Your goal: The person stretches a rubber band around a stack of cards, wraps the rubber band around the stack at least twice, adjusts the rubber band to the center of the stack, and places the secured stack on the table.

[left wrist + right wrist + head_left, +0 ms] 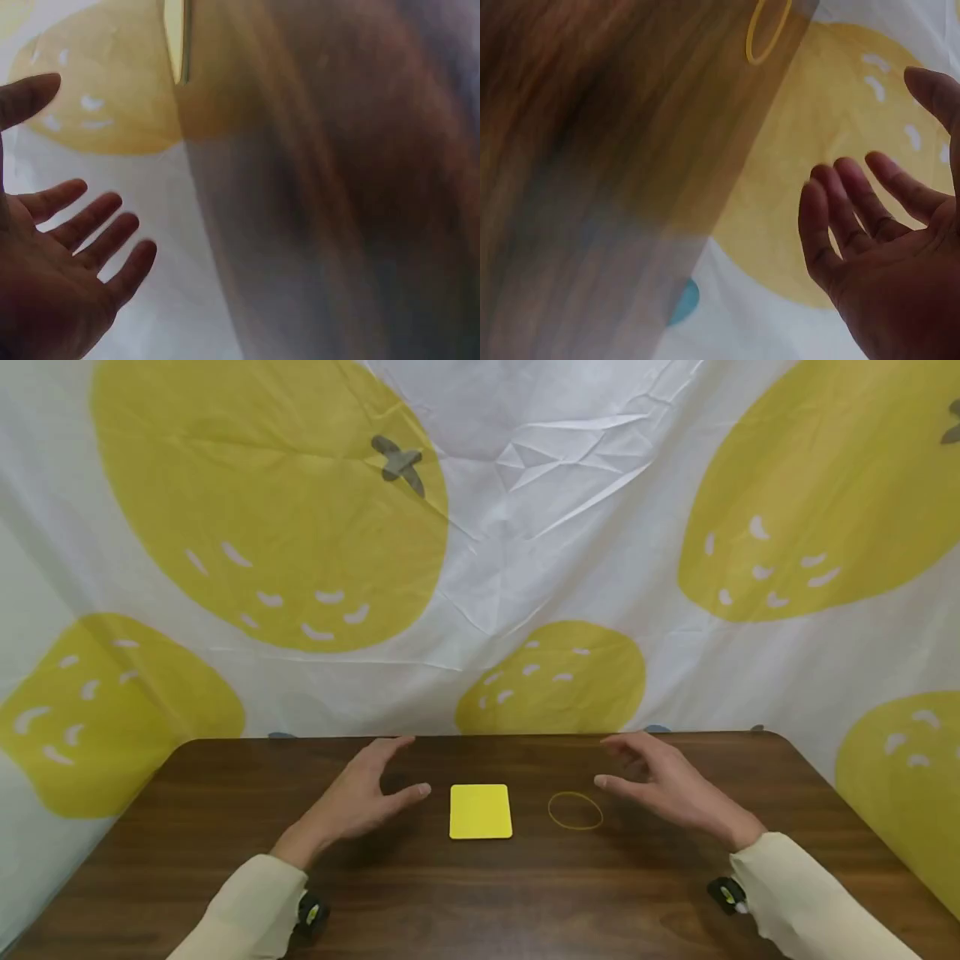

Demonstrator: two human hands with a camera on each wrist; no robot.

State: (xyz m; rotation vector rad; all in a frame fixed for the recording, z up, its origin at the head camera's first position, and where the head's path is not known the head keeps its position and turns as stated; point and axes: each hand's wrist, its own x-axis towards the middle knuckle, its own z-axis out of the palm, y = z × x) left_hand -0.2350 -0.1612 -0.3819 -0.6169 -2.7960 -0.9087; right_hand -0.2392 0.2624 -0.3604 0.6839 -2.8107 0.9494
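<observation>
A yellow square with rounded corners (481, 812), like a coaster or a pad of notes, lies flat on the brown wooden table. To its right is a thin yellow rubber band (551, 820), spread in an oval loop. My left hand (358, 797) hovers left of the square, thumb toward it, holding nothing. On the other side, my right hand (667, 781) is above the table just right of the band, fingers slightly bent around an unfilled palm. The left wrist view catches the square's edge (177, 37) at the top; the right wrist view shows part of the rubber band (751, 49).
The wooden table (480, 910) has rounded far corners. Right behind its far edge hangs a white cloth (570, 560) printed with large yellow fruit. Small dark cameras (311, 912) are strapped at both wrists, beside the cream sleeves (247, 906).
</observation>
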